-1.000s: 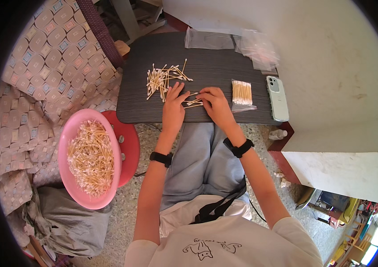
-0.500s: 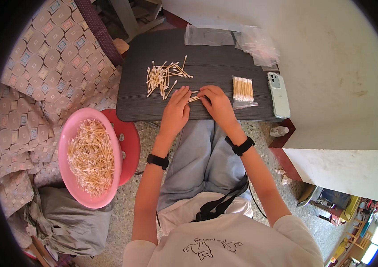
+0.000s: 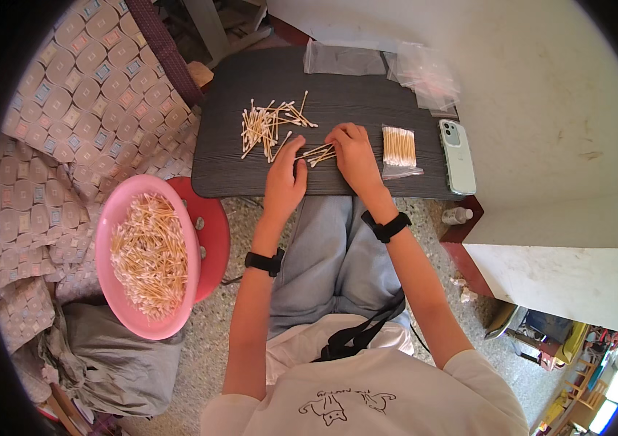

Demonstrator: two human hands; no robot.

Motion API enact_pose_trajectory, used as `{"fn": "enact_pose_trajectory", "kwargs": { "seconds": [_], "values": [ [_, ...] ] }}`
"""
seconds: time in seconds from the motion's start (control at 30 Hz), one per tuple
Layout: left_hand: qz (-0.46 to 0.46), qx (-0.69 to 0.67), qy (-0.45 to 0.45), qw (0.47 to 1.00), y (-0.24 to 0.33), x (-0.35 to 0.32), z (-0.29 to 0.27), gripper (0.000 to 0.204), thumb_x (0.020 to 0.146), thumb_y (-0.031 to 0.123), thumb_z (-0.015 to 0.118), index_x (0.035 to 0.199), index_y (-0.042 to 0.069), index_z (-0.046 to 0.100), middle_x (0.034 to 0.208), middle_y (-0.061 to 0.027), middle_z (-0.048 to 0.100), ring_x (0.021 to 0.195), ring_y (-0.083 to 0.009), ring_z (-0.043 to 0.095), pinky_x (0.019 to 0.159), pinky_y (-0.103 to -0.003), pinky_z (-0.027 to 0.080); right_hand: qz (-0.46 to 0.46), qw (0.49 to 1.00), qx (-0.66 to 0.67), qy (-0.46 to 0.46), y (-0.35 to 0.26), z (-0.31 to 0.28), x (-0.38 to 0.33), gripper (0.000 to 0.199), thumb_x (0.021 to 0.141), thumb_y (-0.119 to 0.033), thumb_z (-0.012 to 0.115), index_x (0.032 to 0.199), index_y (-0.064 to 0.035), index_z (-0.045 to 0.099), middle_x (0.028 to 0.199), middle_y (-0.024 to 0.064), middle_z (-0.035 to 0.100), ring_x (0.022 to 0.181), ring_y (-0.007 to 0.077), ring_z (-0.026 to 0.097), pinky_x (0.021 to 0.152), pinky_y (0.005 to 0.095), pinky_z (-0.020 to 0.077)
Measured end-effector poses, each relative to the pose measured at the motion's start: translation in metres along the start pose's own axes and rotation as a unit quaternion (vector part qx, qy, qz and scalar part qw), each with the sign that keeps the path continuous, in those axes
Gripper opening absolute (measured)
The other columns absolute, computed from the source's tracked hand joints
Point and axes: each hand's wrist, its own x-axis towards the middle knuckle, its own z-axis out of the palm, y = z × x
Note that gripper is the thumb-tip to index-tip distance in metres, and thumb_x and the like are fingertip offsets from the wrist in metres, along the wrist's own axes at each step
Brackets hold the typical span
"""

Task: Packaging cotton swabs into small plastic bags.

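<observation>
On the dark board (image 3: pixel 338 94) lies a loose pile of cotton swabs (image 3: pixel 269 123). My right hand (image 3: pixel 353 152) grips a small bunch of swabs (image 3: pixel 317 154) near the board's front middle. My left hand (image 3: pixel 285 176) rests beside it, fingertips touching the same bunch. A small clear bag filled with swabs (image 3: pixel 399 148) lies just right of my right hand. Both wrists wear black bands.
A pale green phone (image 3: pixel 457 155) lies at the board's right end. Empty clear bags (image 3: pixel 425 73) sit at the far edge. A pink basin full of swabs (image 3: pixel 147 254) stands on a red stool (image 3: pixel 214 232) to my left, by patterned fabric (image 3: pixel 62 145).
My hands have stayed at the front middle of the board, shifting slightly as they gather the small bunch. The pile and the filled bag have not moved.
</observation>
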Motion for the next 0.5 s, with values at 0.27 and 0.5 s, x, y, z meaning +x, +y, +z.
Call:
{"fn": "enact_pose_trajectory", "kwargs": {
  "seconds": [0.27, 0.5],
  "values": [
    [0.108, 0.158, -0.036, 0.981, 0.0, -0.001, 0.006, 0.024, 0.092, 0.005, 0.054, 0.114, 0.002, 0.062, 0.126, -0.0149, 0.059, 0.121, -0.0333, 0.054, 0.107, -0.044, 0.04, -0.036, 0.998, 0.05, -0.019, 0.001, -0.002, -0.012, 0.024, 0.083, 0.001, 0.06, 0.106, -0.0012, 0.066, 0.113, 0.0159, 0.062, 0.112, 0.0343, 0.054, 0.096, 0.0417, 0.0454],
    [0.097, 0.16, -0.026, 0.982, -0.005, -0.003, 0.006, 0.026, 0.09, 0.006, 0.059, 0.115, 0.007, 0.065, 0.126, -0.0134, 0.06, 0.122, -0.0336, 0.053, 0.108, -0.044, 0.039, -0.047, 0.998, -0.02, -0.029, -0.011, -0.013, -0.031, 0.027, 0.083, -0.001, 0.062, 0.109, -0.0027, 0.066, 0.118, 0.0134, 0.062, 0.115, 0.033, 0.056, 0.097, 0.0415, 0.0465]
  ]
}}
